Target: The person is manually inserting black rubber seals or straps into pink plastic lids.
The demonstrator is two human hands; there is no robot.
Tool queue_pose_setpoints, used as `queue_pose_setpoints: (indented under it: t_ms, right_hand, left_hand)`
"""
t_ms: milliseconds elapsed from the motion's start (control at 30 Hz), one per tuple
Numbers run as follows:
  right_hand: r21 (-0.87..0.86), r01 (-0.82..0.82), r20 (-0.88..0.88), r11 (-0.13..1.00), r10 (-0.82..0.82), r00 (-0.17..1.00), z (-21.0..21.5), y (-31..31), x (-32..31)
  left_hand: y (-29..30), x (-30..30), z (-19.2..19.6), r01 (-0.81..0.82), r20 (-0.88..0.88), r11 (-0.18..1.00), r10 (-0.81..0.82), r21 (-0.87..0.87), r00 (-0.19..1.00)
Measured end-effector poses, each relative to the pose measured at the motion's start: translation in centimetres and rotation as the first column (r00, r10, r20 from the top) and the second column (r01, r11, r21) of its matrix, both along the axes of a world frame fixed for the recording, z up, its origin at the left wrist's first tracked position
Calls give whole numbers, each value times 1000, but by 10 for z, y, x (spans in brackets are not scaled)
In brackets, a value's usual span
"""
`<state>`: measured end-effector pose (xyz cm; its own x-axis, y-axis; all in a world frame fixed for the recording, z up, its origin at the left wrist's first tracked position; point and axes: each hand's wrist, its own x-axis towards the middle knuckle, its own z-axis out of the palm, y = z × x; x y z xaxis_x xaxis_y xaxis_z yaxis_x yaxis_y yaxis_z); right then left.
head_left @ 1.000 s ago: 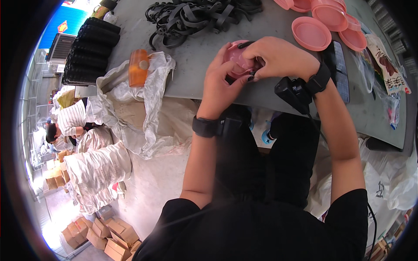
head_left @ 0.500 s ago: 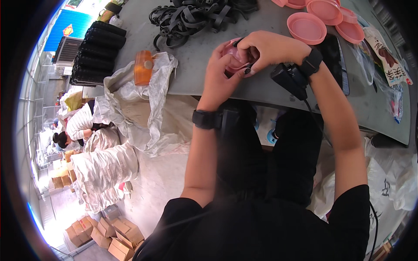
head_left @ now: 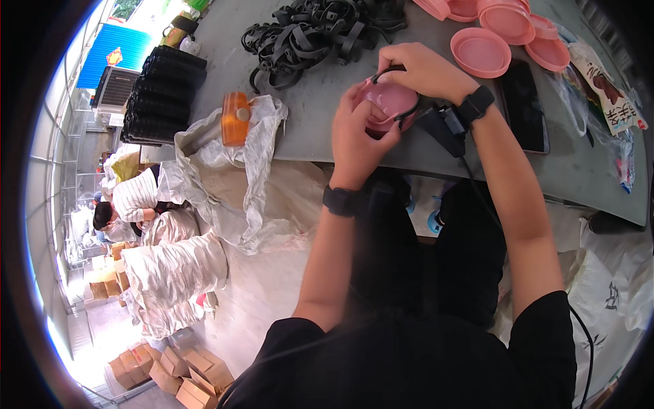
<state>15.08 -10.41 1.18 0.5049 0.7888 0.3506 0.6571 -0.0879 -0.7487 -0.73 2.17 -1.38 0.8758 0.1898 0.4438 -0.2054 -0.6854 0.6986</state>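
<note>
My left hand [head_left: 355, 131] grips the near side of a round pink lid [head_left: 390, 102] held over the grey table's [head_left: 306, 129] front edge. My right hand [head_left: 424, 70] holds the lid's far side and pinches a black rubber ring [head_left: 387, 71] against its rim. A pile of black rubber rings [head_left: 320, 31] lies on the table just beyond the hands. More pink lids [head_left: 481, 52] lie to the right of my right hand, with a stack of them [head_left: 509, 17] behind.
A dark phone [head_left: 522, 102] lies right of my right wrist. An orange container [head_left: 235, 118] rests on an open white sack [head_left: 238, 184] at the table's left edge. Black stacked trays [head_left: 157, 88] stand far left. A person [head_left: 126, 204] sits on the floor beside filled sacks and cardboard boxes [head_left: 163, 371].
Both hands stayed together on the pink lid; the lid has turned so its hollow side shows, and the black ring now sits along its far rim.
</note>
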Motion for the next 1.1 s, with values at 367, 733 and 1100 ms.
queue_pose_setpoints:
  t_ms: [367, 733, 1100]
  right_hand:
    - [-77, 112, 80, 991, -106, 991, -12, 10, -1]
    - [-116, -2, 8, 993, 3, 1000, -5, 8, -12]
    - [-246, 3, 298, 969, 73, 952, 15, 14, 1]
  left_hand:
    - [-6, -2, 5, -32, -31, 999, 34, 43, 999]
    - [0, 0, -4, -32, -17, 940, 40, 340, 999]
    - [-1, 14, 1, -46, 50, 937, 31, 345, 998]
